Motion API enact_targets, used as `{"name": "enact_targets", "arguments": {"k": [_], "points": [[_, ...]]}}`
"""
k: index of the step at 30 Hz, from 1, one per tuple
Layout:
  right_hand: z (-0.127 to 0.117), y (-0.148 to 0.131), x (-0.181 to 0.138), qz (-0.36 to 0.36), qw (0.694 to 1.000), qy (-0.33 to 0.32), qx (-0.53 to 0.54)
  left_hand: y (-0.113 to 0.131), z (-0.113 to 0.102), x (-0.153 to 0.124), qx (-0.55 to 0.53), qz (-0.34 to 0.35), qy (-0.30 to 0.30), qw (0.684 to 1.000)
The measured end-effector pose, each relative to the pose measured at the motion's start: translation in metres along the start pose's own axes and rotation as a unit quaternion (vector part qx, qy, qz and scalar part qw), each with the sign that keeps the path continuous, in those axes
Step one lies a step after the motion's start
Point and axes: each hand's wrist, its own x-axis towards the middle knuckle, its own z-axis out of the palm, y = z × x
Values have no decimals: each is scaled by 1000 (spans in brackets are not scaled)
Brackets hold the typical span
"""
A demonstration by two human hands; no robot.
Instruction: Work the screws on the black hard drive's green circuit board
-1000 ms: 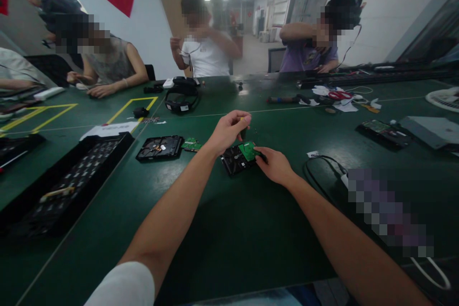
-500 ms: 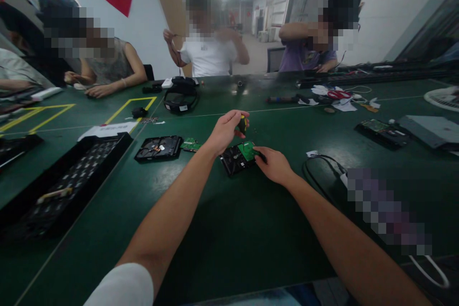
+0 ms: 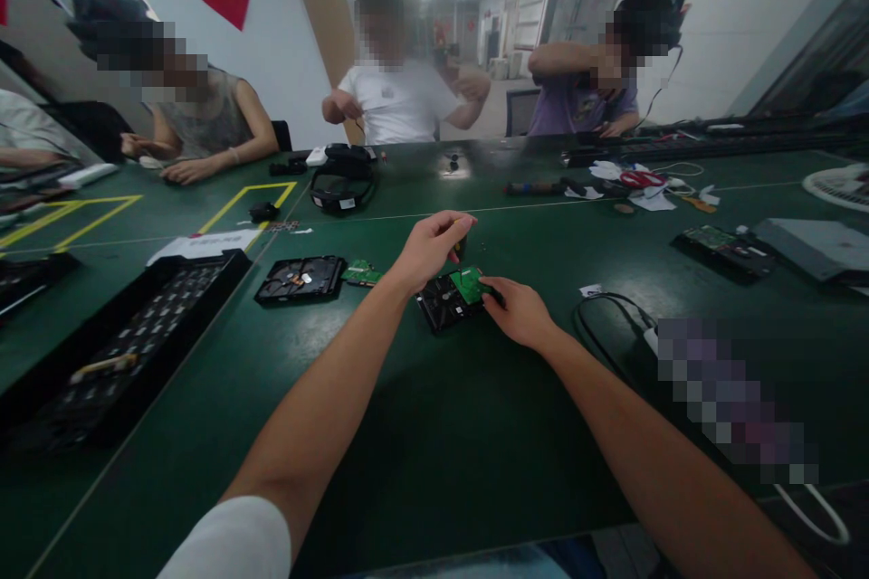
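Note:
In front of me a black hard drive (image 3: 443, 311) lies on the green table, with a green circuit board (image 3: 465, 286) on its far right part. My left hand (image 3: 434, 249) is closed around a screwdriver with a yellow and black handle (image 3: 461, 248). The screwdriver stands roughly upright, its thin shaft pointing down at the board. My right hand (image 3: 521, 312) rests at the drive's right edge, its thumb and index finger closed on a small black tool (image 3: 494, 294) whose kind I cannot make out; its tip is over the board's edge.
Left of the drive lie a loose green circuit board (image 3: 362, 272) and another hard drive (image 3: 300, 279). A long black tray (image 3: 196, 312) stands further left. At right are a black cable (image 3: 604, 344), another drive (image 3: 723, 251) and a grey metal box (image 3: 818, 249). Several people sit opposite.
My left fingers have turned over the screwdriver handle, so less of it shows. My right hand and the drive stay put. The person opposite in white has lowered their hands.

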Motion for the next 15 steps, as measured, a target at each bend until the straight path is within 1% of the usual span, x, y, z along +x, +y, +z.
{"name": "enact_targets", "arguments": {"k": [5, 8, 11, 15], "points": [[0, 0, 0, 6, 1000, 2, -2, -2, 1, 0, -93, -31, -7, 995], [-1, -1, 1, 6, 1000, -2, -4, -2, 0, 1, -122, -45, -16, 991], [-2, -1, 1, 4, 1000, -3, -8, -2, -1, 1, -124, -44, -18, 991], [0, 1, 1, -2, 1000, 3, -4, -2, 1, 1, -99, -28, -11, 995]]}}
